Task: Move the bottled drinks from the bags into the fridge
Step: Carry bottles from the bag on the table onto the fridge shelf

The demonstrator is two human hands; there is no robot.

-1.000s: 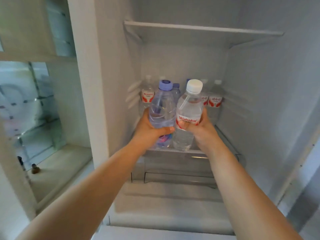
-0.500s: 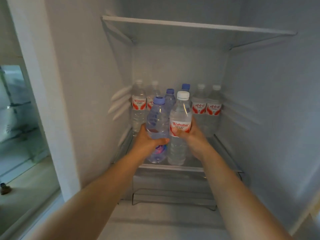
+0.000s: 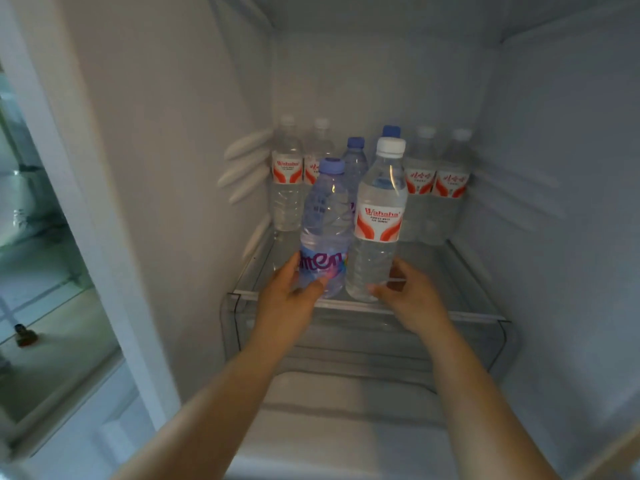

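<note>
A blue-capped, blue-tinted bottle and a white-capped Wahaha water bottle stand side by side at the front of the glass fridge shelf. My left hand holds the blue bottle low at its base, thumb across the front. Around the base of the Wahaha bottle curls my right hand, thumb tip on the front and fingers at its right side. Behind them, several more water bottles line the back of the shelf.
A clear drawer sits under the shelf. The fridge's left wall has moulded shelf rails. The right half of the shelf in front of the back row is bare. Outside on the left is a glass-fronted cabinet.
Both bottles have gone from in front of the shelf edge onto the shelf. My hands have slid down from the bottles' middles to their bases. The camera has moved closer.
</note>
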